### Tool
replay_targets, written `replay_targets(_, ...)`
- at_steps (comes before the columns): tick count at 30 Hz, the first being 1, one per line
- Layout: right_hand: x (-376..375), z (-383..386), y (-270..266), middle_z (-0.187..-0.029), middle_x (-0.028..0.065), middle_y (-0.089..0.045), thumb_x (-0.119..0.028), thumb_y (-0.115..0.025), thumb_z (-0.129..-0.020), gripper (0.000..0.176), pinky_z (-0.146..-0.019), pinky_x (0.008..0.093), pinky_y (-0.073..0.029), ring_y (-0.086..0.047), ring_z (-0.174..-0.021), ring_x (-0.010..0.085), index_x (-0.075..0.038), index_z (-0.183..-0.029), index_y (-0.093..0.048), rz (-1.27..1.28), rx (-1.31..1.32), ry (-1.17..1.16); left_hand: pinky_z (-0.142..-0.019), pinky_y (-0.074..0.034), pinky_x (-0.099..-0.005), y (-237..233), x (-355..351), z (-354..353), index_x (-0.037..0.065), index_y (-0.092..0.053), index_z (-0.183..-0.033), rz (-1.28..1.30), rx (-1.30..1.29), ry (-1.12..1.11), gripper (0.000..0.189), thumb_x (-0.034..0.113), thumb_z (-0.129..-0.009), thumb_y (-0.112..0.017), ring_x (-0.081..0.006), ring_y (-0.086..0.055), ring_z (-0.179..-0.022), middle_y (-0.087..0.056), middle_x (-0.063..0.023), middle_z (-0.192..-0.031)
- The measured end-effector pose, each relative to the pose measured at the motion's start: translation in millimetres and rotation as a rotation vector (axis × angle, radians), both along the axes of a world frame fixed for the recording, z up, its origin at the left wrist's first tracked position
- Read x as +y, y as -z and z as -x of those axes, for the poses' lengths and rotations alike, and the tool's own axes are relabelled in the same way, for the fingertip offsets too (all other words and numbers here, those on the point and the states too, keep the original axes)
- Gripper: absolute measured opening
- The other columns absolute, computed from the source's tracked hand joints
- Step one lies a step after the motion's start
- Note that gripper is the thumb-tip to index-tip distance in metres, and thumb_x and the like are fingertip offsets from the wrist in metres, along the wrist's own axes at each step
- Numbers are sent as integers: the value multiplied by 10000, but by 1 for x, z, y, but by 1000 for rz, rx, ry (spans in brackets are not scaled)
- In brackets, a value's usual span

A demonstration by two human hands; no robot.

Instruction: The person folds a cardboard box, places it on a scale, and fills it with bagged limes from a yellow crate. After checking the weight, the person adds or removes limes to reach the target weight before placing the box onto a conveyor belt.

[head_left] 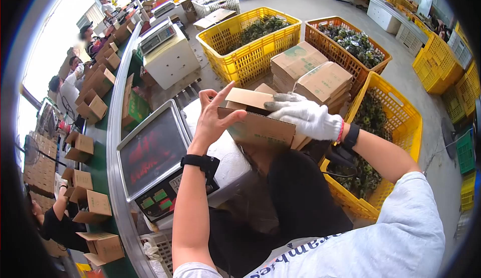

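A cardboard box (260,130) with raised flaps is in front of me, above my lap. My bare left hand (215,117) is at its left edge, thumb and forefinger spread apart, other fingers bent. My right hand (305,117), in a white glove, lies over the box's right side with its fingers on the edge and flap; the grip is partly hidden. A scale (155,152) with a dark tray stands left of my left forearm. Stacks of flat folded cartons (323,82) lie beyond my right hand.
Yellow crates (240,57) and an orange-brown crate (345,22) hold dark green goods. Another yellow crate (401,122) stands right of me. On the left, a metal-edged conveyor (117,122) carries open boxes (90,205). People work beyond it. A second scale (156,37) sits farther ahead.
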State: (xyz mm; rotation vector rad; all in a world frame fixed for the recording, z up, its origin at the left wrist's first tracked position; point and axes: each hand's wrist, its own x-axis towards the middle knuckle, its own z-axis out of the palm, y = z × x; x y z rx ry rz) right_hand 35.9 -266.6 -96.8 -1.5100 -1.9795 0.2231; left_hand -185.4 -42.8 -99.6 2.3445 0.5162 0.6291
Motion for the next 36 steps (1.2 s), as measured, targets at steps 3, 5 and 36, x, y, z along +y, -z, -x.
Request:
replay_targets(3, -1, 5, -7, -1435, 111, -585, -228, -466, -1098, 397, -1174, 327, -360, -506, -1350, 175, -33, -1436, -544, 184, 843, -14, -1066, -435, -450, 1, 10, -4, 296, -514, -1515, -195, 52, 15, 844, 557, -779, -834, -312, -459, -1207, -376, -140, -1350)
replay_targets(5, 3, 7, -2, -1430, 116, -577, -256, -538, -1068, 448, -1172, 342, -366, -512, -1348, 193, -41, -1460, -511, 135, 966, -42, -1109, -404, -474, -6, 13, -5, 305, -503, -1522, -137, 127, 37, 818, 565, -807, -805, -345, -420, -1306, -345, -152, -1469)
replay_targets(36, -411, -156, 169, -1452, 273, -538, -904, -332, -832, 1117, -1138, 462, -382, -503, -1363, 415, 8, -1448, -527, 1291, 302, 1337, -999, -513, -407, -24, -253, -209, 75, -119, -1631, 845, 131, 614, 1082, 415, -851, -788, -302, -604, -1211, -561, -234, -1378)
